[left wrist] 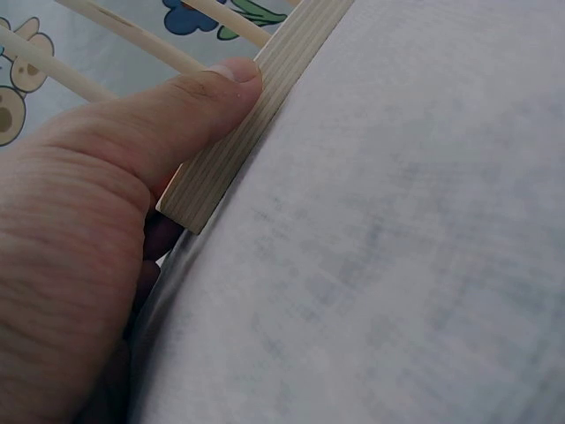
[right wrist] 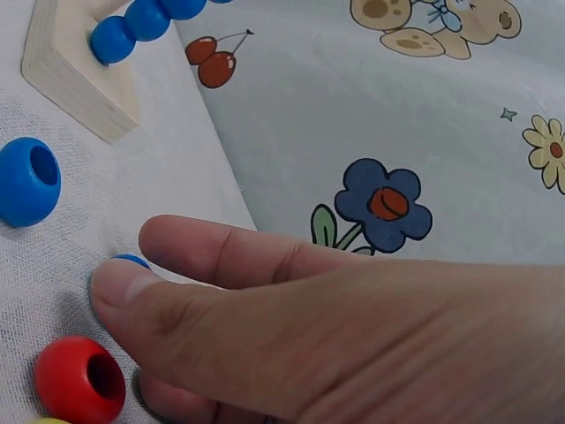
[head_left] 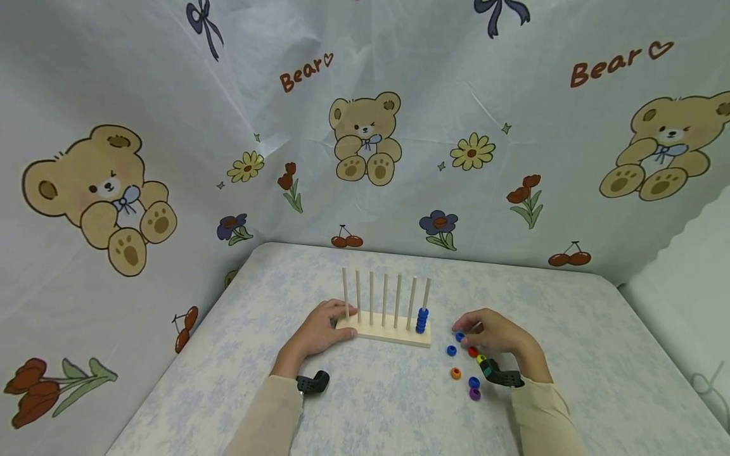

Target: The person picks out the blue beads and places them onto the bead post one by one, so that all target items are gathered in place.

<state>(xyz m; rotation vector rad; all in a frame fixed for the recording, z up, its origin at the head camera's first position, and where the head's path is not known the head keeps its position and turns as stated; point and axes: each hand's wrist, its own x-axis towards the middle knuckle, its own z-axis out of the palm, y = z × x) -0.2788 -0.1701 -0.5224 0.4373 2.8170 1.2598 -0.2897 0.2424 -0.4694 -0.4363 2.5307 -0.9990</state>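
Observation:
My left hand (head_left: 322,328) grips the left end of a wooden peg rack (head_left: 388,332). In the left wrist view its thumb lies along the base's front edge, the other fingers mostly hidden behind. The rack's upright pegs are bare except the rightmost, which carries a stack of blue beads (head_left: 421,321). Right of the rack, my right hand (head_left: 495,330) has thumb and index finger around a blue bead (head_left: 459,337) at the tabletop. The thumb covers most of that bead in the right wrist view. Close by lie another blue bead (right wrist: 28,182) and a red bead (right wrist: 78,380).
More loose beads lie nearer me: an orange bead (head_left: 455,373), a blue bead (head_left: 474,382) touching a purple bead (head_left: 474,394), and a yellow bead (head_left: 481,359) beside the right wrist camera. A bear-print curtain (head_left: 422,158) hangs behind the pale table (head_left: 376,405).

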